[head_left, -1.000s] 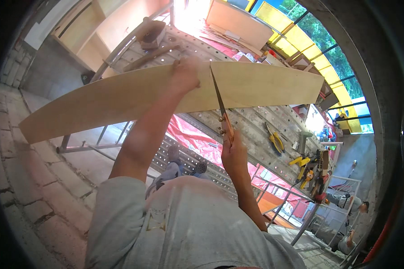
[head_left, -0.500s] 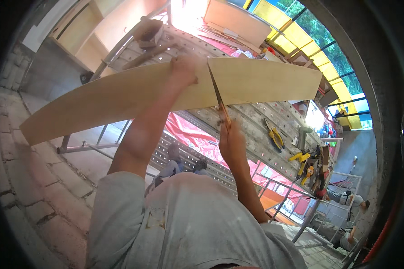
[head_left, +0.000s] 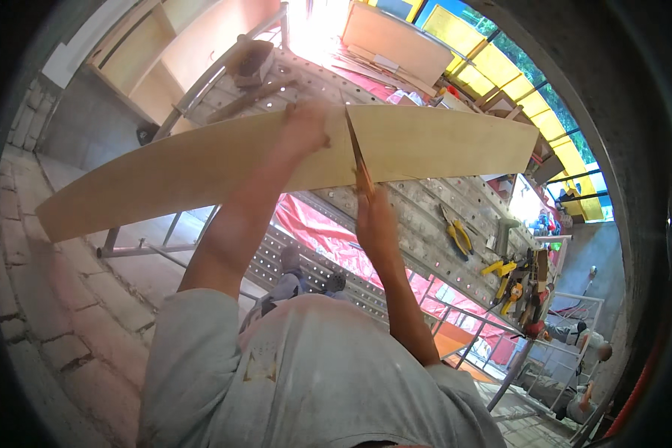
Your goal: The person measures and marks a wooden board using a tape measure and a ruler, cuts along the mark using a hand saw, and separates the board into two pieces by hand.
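A long pale wooden board lies crosswise in front of me on a perforated metal platform, its left end jutting past the platform's edge. My left hand is closed at the board's far edge, left of the cut, holding it; its fingers are blurred. In my right hand, wrapped round the handle, is a handsaw. Its narrow blade slants across the board, and a thin dark cut line shows at the far edge. Fingers hide most of the handle.
On the metal platform, right of my hand, lie yellow-handled pliers and several yellow tools. A dark bucket-like container stands at the far left. Metal railings edge the platform. Two other people are below at the right.
My right hand and the saw have moved forward and slightly left, pushing the blade farther across the board. My left hand stays at the same place on the board. The view has shifted slightly.
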### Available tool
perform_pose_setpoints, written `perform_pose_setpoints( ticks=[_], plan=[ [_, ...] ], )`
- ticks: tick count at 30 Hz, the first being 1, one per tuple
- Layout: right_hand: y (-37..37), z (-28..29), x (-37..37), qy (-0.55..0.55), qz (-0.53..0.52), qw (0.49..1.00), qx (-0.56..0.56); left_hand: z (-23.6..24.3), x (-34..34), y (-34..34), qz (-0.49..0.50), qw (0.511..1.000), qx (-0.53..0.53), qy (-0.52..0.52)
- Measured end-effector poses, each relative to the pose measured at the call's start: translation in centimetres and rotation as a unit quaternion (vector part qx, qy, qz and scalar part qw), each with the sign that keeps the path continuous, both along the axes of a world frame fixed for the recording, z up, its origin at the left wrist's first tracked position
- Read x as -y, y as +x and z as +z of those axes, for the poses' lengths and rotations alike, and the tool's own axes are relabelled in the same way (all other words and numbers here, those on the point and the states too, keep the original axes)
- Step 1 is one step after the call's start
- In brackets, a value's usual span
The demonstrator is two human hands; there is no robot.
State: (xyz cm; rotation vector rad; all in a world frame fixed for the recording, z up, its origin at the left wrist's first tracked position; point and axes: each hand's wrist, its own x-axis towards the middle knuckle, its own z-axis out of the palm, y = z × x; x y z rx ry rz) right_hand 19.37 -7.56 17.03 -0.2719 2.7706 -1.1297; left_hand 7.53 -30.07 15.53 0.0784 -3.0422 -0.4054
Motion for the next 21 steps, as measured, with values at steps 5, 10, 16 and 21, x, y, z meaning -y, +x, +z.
perform_pose_setpoints(
  ticks=[5, 10, 16, 21],
  plan=[
    [0.6, -0.8, -1.2, 0.018, 0.036, 0.996, -0.074, 1.4, -1.4, 0.6, 0.005, 1.0, 0.015, -0.001],
    [-8.8, -0.6, 4.1, -0.055, -0.024, 0.995, -0.079, 1.5, -2.4, 0.7, -0.022, 0.999, -0.037, -0.001],
    [-1.5, -0.1, 0.3, -0.006, 0.023, 0.992, -0.125, 2.1, -1.2, 1.5, -0.033, 0.999, -0.032, 0.019],
    [3.1, 0.8, -2.7, 0.002, 0.034, 0.997, -0.071, 2.8, -2.0, 2.5, -0.018, 0.999, -0.026, 0.007]
  ],
)
